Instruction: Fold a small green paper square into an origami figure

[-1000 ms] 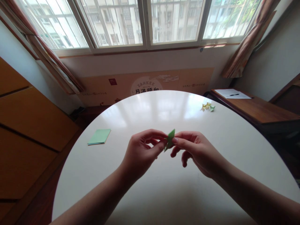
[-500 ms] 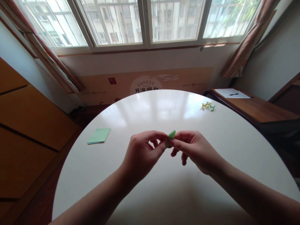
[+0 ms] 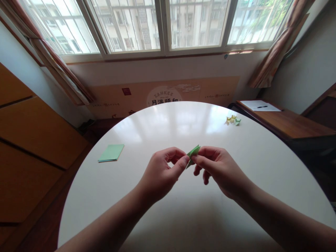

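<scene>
A small folded piece of green paper (image 3: 193,151) is held up above the table, its pointed tips toward the upper right. My left hand (image 3: 168,171) pinches its left side between thumb and index finger. From the other side, my right hand (image 3: 214,162) pinches it too, with thumb and index finger on the paper and the other fingers curled below. The fingertips hide part of the folds.
The round white table (image 3: 168,224) carries a stack of square green paper (image 3: 111,153) at left. Several small folded yellow and green paper figures (image 3: 232,120) sit at the far right. Beyond stands a wooden desk (image 3: 296,120) with a white sheet (image 3: 258,105) and a pen.
The green paper has tilted further to the right, showing more of its pointed tips. My left thumb and fingers have shifted slightly on it; my right hand has barely moved.
</scene>
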{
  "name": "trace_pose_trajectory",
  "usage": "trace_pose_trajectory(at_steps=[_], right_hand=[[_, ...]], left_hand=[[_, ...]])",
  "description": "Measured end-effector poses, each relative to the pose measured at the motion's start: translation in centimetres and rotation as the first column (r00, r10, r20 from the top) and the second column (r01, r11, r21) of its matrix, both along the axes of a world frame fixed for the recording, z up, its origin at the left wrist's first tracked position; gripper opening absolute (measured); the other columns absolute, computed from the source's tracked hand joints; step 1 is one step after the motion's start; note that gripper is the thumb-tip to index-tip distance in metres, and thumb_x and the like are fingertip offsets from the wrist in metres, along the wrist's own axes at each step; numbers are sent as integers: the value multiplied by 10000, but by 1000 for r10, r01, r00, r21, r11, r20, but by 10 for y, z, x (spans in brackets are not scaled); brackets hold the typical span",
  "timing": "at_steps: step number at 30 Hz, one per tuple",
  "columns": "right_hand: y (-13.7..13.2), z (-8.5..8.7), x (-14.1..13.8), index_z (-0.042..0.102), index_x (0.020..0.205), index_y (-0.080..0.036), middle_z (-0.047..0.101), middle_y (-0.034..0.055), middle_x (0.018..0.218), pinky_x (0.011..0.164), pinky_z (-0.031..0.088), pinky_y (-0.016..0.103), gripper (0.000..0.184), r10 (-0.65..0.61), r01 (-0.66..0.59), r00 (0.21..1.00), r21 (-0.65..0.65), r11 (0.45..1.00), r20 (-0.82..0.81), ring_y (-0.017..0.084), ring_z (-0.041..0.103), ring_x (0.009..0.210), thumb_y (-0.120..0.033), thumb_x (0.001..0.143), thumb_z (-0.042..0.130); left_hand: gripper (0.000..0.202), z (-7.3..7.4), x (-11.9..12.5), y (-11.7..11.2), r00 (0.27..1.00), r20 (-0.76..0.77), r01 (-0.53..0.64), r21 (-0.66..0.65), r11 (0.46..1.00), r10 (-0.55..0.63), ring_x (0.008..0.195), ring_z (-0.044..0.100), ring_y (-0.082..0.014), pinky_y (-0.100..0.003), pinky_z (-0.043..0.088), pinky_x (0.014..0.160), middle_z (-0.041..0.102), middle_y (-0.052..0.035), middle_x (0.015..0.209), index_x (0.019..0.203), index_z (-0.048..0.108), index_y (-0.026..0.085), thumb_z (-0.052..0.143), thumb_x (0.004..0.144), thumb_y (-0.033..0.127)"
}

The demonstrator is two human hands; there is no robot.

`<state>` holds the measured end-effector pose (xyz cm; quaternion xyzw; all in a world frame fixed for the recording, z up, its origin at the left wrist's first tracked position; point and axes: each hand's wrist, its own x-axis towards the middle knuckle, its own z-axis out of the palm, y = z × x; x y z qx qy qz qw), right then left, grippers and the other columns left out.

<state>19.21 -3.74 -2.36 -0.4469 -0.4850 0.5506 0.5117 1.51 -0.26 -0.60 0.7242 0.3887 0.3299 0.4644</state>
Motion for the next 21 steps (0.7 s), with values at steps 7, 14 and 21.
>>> trace_pose_trajectory(at_steps=[7, 14, 21], right_hand=[[-2, -1, -4, 733, 813, -168, 658, 21, 669, 354, 423, 186, 229, 5, -5, 1000, -15, 1000, -3, 155, 634, 551, -396, 799, 753], [0, -2, -3, 756, 935, -167, 702, 57, 755, 359, 451, 193, 283, 10, -11, 1000, 46, 999, 25, 170, 650, 602, -428, 827, 735], [-1, -2, -2, 738, 885, -151, 664, 30, 657, 359, 413, 179, 251, 24, -27, 996, 28, 999, 90, 146, 622, 551, -398, 850, 710]], left_hand=[[150, -1, -1, -1, 1000, 4, -28, -12, 1000, 28, 571, 542, -120, -213, 473, 487, 611, -8, 637, 768, 687, 137, 646, 854, 253], [240, -4, 2, -1, 995, 82, -51, -78, 996, 57, 520, 501, -97, -193, 441, 457, 560, 16, 596, 689, 627, 140, 670, 847, 316], [211, -1, -2, 2, 997, 62, -54, 38, 998, 51, 619, 594, -142, -208, 485, 476, 683, -53, 746, 854, 701, 134, 668, 864, 342]])
